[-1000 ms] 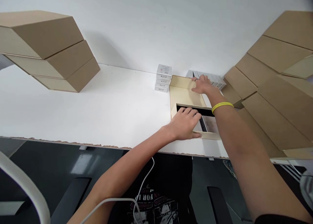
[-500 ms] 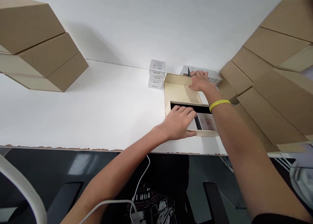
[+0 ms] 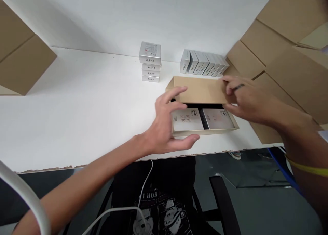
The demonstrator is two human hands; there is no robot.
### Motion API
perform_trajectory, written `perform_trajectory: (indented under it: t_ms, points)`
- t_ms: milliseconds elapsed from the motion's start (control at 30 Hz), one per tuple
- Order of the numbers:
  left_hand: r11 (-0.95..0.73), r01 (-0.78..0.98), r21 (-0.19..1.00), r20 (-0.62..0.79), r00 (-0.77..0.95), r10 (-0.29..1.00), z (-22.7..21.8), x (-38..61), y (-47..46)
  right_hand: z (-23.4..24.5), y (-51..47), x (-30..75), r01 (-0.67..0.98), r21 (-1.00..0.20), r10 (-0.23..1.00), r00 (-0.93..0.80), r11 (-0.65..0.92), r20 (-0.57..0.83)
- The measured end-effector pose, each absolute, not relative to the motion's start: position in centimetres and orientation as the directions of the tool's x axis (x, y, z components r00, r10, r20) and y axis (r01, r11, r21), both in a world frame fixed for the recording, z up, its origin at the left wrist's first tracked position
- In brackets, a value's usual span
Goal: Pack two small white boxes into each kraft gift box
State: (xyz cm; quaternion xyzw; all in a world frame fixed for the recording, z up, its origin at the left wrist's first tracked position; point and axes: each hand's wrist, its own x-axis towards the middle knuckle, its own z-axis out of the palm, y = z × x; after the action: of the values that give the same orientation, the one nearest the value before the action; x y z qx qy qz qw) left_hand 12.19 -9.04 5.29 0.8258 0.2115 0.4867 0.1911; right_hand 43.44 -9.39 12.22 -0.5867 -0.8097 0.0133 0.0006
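- Bracing the tray (image 3: 217, 130), your left hand (image 3: 164, 125) had its grip spread apart, thumb against the near wall and forefinger touching the left end of the lid (image 3: 202, 89).
- Two silver boxes (image 3: 187, 120) lay side by side in the tray, uncovered, near the desk (image 3: 89, 101) edge.
- Your right hand (image 3: 246, 98) had its grip clamped on the lid's right end. The lid sat over the tray's far half, so the closing looked partway done.
- Next, I judged, the lid needed keeping square to the tray walls while coming toward you.
- Farther back stood a stack of boxes (image 3: 150, 62) and a row of boxes (image 3: 203, 62).
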Motion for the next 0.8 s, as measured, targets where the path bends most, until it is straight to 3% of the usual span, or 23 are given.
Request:
perform_trajectory:
  t_ms: [67,167,333,500,700,800]
  points:
    - [-0.837,0.172,0.519,0.718,0.444,0.536,5.1,10.1,-8.6,11.6,-13.4,43.5,0.920,-0.110,0.923,-0.360,0.375,0.135]
    - [-0.826,0.158,0.542,0.648,0.547,0.530,4.3,7.7,-7.3,9.6,-18.3,42.9,0.860,-0.231,0.883,-0.403,0.455,0.239]
    - [-0.686,0.199,0.700,0.323,0.768,0.552,2.6,7.0,-5.3,5.1,-21.9,40.9,0.935,-0.125,0.920,-0.291,0.331,0.263]
    - [-0.603,0.204,0.771,0.173,0.845,0.507,1.6,8.3,-3.7,3.1,-22.3,39.7,0.989,-0.088,0.921,-0.075,0.118,0.383]
    - [-0.630,0.142,0.763,0.264,0.822,0.505,1.9,8.6,-4.4,0.9,-22.8,38.7,0.894,-0.448,0.899,0.191,0.006,0.394]
    - [-0.638,0.188,0.747,0.277,0.784,0.556,2.1,6.2,-6.0,-0.2,-23.3,38.2,0.868,-0.497,0.903,0.210,0.005,0.376]
